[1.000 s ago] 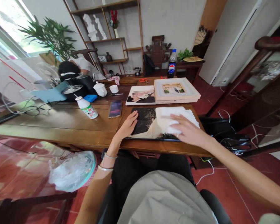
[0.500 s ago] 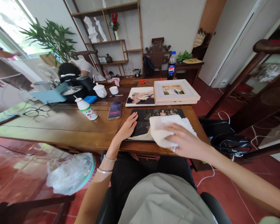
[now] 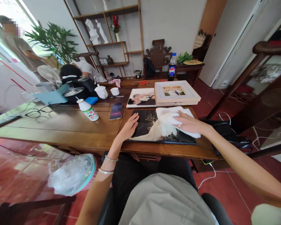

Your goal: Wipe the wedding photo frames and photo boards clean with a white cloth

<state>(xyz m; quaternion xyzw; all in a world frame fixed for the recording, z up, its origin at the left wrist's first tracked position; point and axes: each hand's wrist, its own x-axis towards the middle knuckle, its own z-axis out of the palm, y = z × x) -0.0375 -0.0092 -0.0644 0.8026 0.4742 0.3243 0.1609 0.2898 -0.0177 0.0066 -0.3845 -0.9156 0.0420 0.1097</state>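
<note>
A dark photo panel lies flat along the table's near edge; a long pale dress shows in its picture. My left hand rests on the panel's left side, fingers stretched out and holding nothing. Under my right hand a white cloth is bunched, gripped by the fingers and pressed on the panel's right half. The cloth hides the upper right of the picture. Just behind the panel are a smaller photo panel and a cream-framed picture that sits on a box-like base.
On the wooden table stand a phone, a milk bottle, a white teapot, a cup, pliers and a cola bottle. A bag-lined bin is below left. Another person stands by the window.
My right hand has slid the cloth away from me and to the right, uncovering the dress and the panel's lower edge. My left hand stays put. The person at left has straightened into view.
</note>
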